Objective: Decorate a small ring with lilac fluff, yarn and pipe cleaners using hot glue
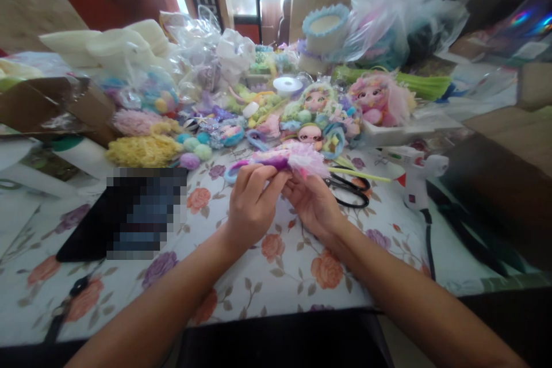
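Between both hands, just above the tablecloth, is a fluffy pink and purple craft piece [307,162] with a light-blue fuzzy loop at its left end. My left hand [253,201] grips its purple side, fingers bent and closed. My right hand [314,202] holds it from below, fingers curled against it. Where the fingertips meet, the details are hidden. Black-handled scissors [351,195] lie right beside my right hand. A thin yellow-green stem [362,173] stretches rightward past them.
A white hot glue gun [414,175] stands at right, its cord trailing down. At left lies a dark tablet [92,224]. Doll faces [310,137], pompoms [202,151], yellow yarn [144,146] and a ribbon spool [287,85] crowd the back. A cardboard box [86,106] stands back left.
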A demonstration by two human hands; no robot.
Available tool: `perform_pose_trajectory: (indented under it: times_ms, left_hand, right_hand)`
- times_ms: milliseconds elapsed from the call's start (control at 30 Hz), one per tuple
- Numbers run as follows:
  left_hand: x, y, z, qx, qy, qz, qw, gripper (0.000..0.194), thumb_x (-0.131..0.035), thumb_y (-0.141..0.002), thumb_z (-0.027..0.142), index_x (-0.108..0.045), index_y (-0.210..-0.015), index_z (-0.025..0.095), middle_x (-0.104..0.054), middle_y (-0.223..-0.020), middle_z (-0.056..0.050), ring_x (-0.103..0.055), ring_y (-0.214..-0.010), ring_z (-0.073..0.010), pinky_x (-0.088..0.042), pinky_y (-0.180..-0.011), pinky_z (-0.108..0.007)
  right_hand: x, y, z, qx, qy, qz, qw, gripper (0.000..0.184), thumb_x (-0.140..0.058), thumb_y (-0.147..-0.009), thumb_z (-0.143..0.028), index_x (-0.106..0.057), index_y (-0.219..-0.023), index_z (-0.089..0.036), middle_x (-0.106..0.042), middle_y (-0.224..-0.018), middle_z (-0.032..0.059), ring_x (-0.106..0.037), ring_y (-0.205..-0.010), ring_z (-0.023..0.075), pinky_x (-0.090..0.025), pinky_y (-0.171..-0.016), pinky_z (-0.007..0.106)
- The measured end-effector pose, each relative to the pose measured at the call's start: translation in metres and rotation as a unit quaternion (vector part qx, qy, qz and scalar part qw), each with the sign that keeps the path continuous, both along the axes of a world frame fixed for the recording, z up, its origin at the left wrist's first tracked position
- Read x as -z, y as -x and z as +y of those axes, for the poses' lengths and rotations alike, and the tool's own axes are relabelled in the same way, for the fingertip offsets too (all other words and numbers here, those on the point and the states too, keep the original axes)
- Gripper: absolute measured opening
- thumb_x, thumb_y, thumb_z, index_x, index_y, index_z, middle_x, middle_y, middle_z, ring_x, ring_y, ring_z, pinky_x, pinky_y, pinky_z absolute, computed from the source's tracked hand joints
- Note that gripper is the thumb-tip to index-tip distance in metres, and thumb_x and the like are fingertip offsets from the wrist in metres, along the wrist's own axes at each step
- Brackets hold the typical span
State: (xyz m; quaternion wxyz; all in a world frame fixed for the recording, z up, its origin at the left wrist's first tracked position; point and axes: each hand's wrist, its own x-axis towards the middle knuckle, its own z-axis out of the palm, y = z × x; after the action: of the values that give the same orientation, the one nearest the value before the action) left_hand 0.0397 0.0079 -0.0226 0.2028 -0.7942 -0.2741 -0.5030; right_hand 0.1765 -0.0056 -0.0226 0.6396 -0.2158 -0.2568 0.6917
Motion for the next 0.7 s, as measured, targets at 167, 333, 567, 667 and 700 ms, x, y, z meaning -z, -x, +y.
perform_pose_trajectory:
  times_ms: [167, 333, 567, 667, 700]
  left_hand:
    - [-0.002, -0.004, -0.001, -0.012, -0.004, 0.0, 1.0, 0.023, -0.056, -0.09, 0.004, -0.064, -0.108, 0.015, -0.064, -0.098, -0.01, -0.055, -0.094, -0.0212, -0.05, -0.083, -0.035]
    - [-0.002, -0.004, -0.001, -0.006, 0.004, -0.016, 1.0, 0.023, -0.056, -0.09, 0.005, -0.065, -0.108, 0.017, -0.064, -0.096, -0.008, -0.057, -0.093, -0.0205, -0.051, -0.082, -0.035]
    - [-0.005, 0.003, -0.001, 0.032, 0.027, -0.07, 0.997, 0.019, -0.068, -0.086, 0.012, -0.067, -0.103, 0.021, -0.064, -0.092, -0.005, -0.062, -0.088, -0.0191, -0.053, -0.079, -0.035]
    - [-0.007, 0.005, -0.002, 0.042, 0.018, -0.08, 0.996, 0.019, -0.07, -0.083, 0.01, -0.068, -0.099, 0.019, -0.064, -0.089, -0.006, -0.063, -0.087, -0.0192, -0.053, -0.08, -0.035]
    - [-0.008, 0.006, -0.003, 0.04, 0.016, -0.081, 0.996, 0.019, -0.071, -0.083, 0.009, -0.068, -0.099, 0.019, -0.065, -0.089, -0.006, -0.063, -0.087, -0.019, -0.053, -0.08, -0.034]
  right_hand:
    - [-0.001, 0.001, 0.002, 0.01, 0.033, 0.007, 0.999, 0.013, -0.077, -0.068, -0.019, -0.069, -0.078, -0.022, -0.073, -0.08, -0.0031, -0.067, -0.083, 0.014, -0.055, -0.091, 0.031]
    - [-0.002, -0.001, 0.002, 0.011, 0.042, 0.011, 0.999, 0.016, -0.073, -0.067, -0.015, -0.067, -0.079, -0.023, -0.073, -0.078, -0.0027, -0.068, -0.083, 0.015, -0.056, -0.091, 0.031]
    - [-0.003, -0.005, 0.004, -0.067, 0.084, 0.027, 0.994, 0.008, -0.072, -0.075, -0.025, -0.065, -0.072, -0.021, -0.071, -0.072, 0.0008, -0.068, -0.073, 0.0162, -0.058, -0.091, 0.034]
    - [-0.004, -0.007, 0.004, -0.095, 0.067, 0.024, 0.993, 0.011, -0.07, -0.076, -0.031, -0.068, -0.077, -0.02, -0.072, -0.072, 0.0028, -0.069, -0.076, 0.0186, -0.058, -0.093, 0.036]
    - [-0.005, -0.008, 0.004, -0.104, 0.06, 0.024, 0.992, 0.015, -0.07, -0.076, -0.033, -0.069, -0.081, -0.019, -0.073, -0.074, 0.0037, -0.07, -0.079, 0.0199, -0.058, -0.093, 0.037]
